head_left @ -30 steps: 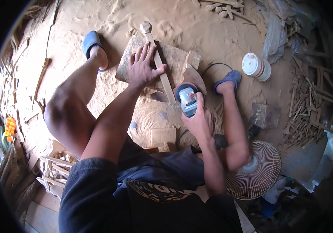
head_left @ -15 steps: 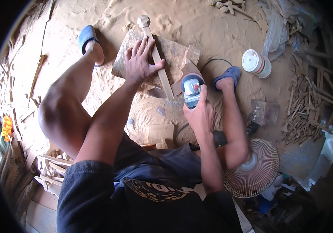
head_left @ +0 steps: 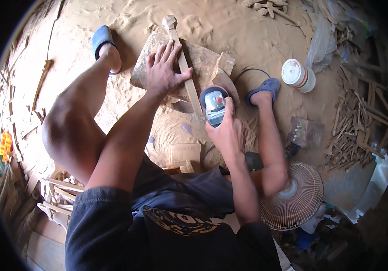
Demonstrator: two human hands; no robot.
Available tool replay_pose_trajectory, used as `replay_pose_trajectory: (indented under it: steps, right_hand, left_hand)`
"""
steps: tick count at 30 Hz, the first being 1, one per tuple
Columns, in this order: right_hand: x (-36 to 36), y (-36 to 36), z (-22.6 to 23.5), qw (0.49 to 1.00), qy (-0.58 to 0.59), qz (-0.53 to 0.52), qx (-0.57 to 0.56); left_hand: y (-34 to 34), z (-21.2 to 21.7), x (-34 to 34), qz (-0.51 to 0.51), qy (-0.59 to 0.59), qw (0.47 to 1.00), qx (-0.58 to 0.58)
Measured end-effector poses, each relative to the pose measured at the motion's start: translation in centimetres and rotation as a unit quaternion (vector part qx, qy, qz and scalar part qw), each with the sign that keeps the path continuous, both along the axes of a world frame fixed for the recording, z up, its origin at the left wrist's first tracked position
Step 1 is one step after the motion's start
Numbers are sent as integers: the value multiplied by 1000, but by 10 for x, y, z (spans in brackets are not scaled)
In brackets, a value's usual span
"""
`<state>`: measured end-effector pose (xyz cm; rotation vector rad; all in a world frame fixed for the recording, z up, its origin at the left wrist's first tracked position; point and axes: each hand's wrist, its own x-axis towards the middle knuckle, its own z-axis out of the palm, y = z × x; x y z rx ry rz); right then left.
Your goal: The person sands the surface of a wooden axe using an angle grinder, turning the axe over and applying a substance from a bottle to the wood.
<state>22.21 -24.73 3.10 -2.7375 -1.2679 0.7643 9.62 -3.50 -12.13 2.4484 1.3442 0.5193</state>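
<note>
A long pale wooden stick with a faceted knob at one end [head_left: 184,62] slants across a worn board [head_left: 203,54] on the dusty ground. My left hand [head_left: 162,74] presses it down, with fingers spread along its left side and the thumb across it. My right hand [head_left: 228,135] is wrapped round an angle grinder [head_left: 215,105] with a round disc at its far end. That disc sits just right of the stick's near end; whether they touch I cannot tell. A curved wooden piece [head_left: 223,80] lies at the board's right edge.
My slippered feet stand either side of the board. A white tub [head_left: 294,72] stands at the right, near a heap of wood scraps [head_left: 345,135]. By my right knee is a round fan [head_left: 293,198]. A cable [head_left: 255,69] curves behind the grinder.
My right hand has moved the grinder left, closer to the wooden stick's near end. My left hand stays in place on the stick.
</note>
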Motion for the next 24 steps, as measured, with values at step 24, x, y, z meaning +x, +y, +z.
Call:
replay_pose_trajectory:
  steps: [24]
  right_hand:
    - [32, -15, -16, 994, 12, -38, 105]
  left_hand:
    - [0, -1, 3, -3, -21, 1000, -5]
